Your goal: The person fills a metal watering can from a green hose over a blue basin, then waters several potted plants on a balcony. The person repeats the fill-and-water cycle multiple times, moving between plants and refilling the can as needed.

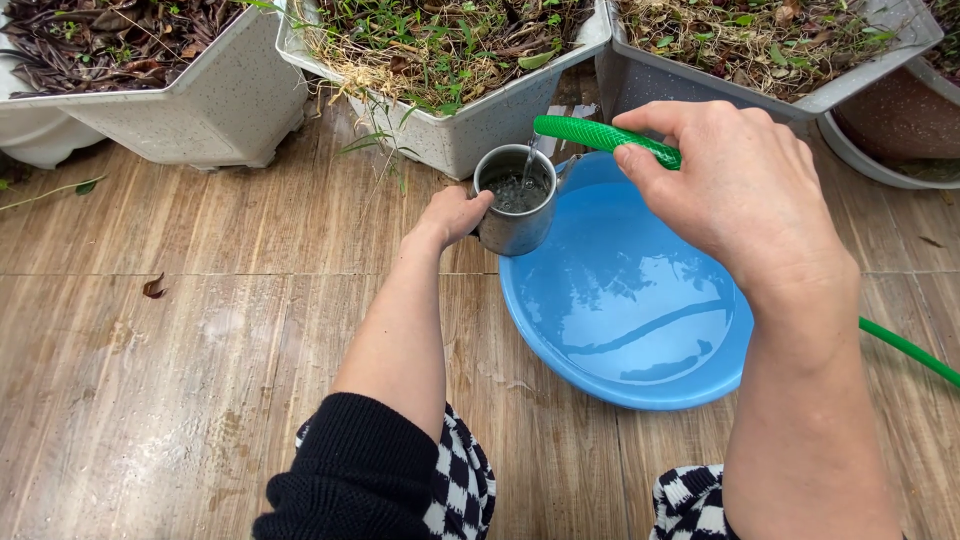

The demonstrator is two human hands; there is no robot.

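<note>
Left hand: the left hand (452,215) is curled shut round the side of a small round steel mug (514,200), holding it upright over the far-left rim of the basin.
Right hand: the right hand (735,185) is closed on a green ribbed garden hose (600,135), thumb on top, nozzle end aimed down into the mug.
Water: a thin stream drops in, and the mug looks nearly full and churning.
Basin: a round blue plastic basin (545,330) sits on the wooden plank floor (200,330), already holding water.
Overflow risk: I'd judge the mug brims over shortly, though most spill would land in the basin.
Aim risk: if the hose end drifts left, water hits the floor and the checkered trouser knees (460,480).
Grip risk: a wet steel wall held one-handed could slip or tilt.
Nearby: grey speckled planters (200,100) of dry weeds stand just behind.
</note>
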